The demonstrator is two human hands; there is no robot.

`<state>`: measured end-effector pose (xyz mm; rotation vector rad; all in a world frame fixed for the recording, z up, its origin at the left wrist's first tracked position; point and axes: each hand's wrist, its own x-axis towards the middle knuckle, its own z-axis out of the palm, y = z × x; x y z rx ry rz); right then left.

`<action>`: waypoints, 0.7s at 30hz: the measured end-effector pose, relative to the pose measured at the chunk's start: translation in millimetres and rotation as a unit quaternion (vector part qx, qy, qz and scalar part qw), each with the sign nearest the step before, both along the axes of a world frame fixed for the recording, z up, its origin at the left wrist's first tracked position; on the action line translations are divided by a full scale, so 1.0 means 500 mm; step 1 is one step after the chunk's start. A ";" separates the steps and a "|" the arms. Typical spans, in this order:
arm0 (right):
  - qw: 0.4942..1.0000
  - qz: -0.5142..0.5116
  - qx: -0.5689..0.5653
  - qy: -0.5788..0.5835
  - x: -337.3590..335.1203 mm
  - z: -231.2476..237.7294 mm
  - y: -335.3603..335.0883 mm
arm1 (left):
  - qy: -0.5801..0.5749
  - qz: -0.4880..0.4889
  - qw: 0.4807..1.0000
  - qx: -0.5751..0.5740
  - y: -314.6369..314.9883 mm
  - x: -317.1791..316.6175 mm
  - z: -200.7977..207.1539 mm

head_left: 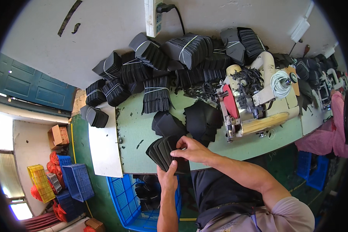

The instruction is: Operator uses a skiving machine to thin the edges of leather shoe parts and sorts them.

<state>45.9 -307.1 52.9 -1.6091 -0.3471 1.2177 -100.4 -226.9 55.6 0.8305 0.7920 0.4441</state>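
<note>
A fanned stack of black, sheet-like pieces point(157, 154) is held over the table's front edge. My left hand point(167, 176) grips it from below, with the thumb on the near face. My right hand point(192, 150) is closed at the stack's right side, thumb and fingers pinching the pieces there. Just beyond, two loose piles of similar black pieces lie on the green table: a smaller pile point(168, 123) on the left and a larger pile point(202, 120) on the right.
Black bundles point(156, 94) tied with pale bands are heaped along the wall. A machine point(255, 100) with black scraps on it stands at right. Below the table is a blue crate point(121, 205) holding dark pieces. At far right, a person in a pink checked garment point(319, 137) is partly visible.
</note>
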 end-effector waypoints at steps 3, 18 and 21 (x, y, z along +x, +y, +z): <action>0.997 -0.029 0.017 0.063 -0.009 -0.007 0.006 | -0.012 0.016 0.999 -0.034 0.006 -0.006 -0.008; 0.997 0.024 -0.010 -0.078 -0.030 -0.012 0.031 | 0.032 -0.001 0.999 0.020 0.014 -0.025 -0.040; 0.994 -0.007 0.042 0.099 -0.020 -0.025 0.035 | -0.047 0.027 0.997 -0.047 0.023 -0.023 -0.039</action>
